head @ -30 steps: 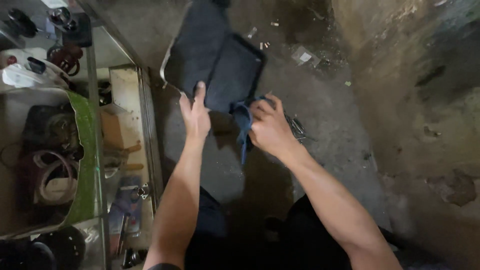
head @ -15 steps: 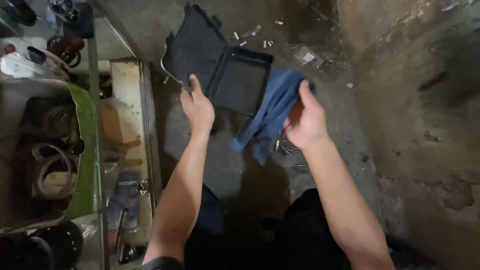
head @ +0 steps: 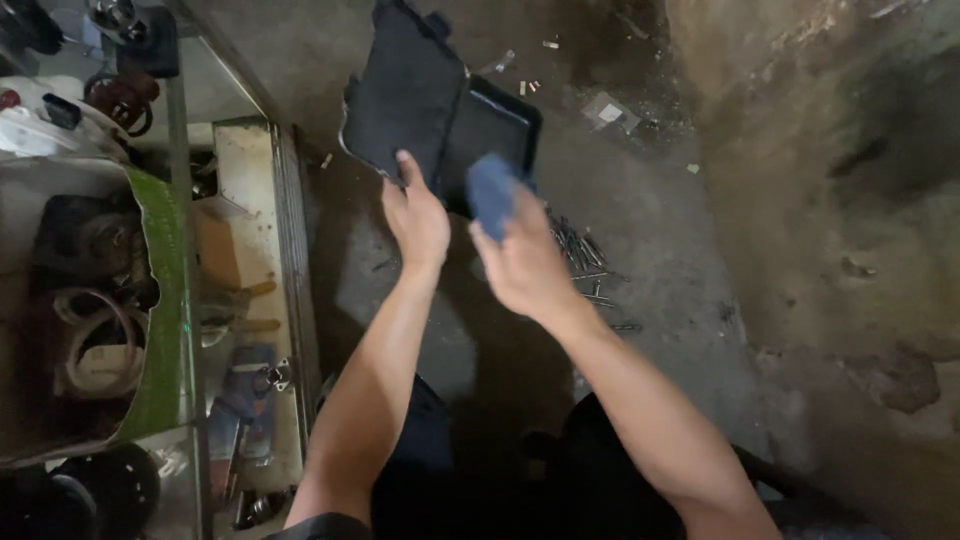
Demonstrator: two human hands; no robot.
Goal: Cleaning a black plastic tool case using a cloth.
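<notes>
Gripping case [head: 420, 100] edge, possibly; cloth [head: 491, 192] bunched.

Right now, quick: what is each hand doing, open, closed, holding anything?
Left hand: fingers extended, gripping the edge of the open black plastic case.
Right hand: closed on a blue cloth, held at the case.

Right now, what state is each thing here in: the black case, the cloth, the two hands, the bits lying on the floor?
Black case: open, tilted up off the floor.
Left hand: gripping the case's lower edge.
Right hand: closed on the cloth, blurred.
Blue cloth: bunched up, against the case's open half.
Metal bits: scattered loose on the concrete floor.
Green-edged box: open, with coiled parts inside.
</notes>
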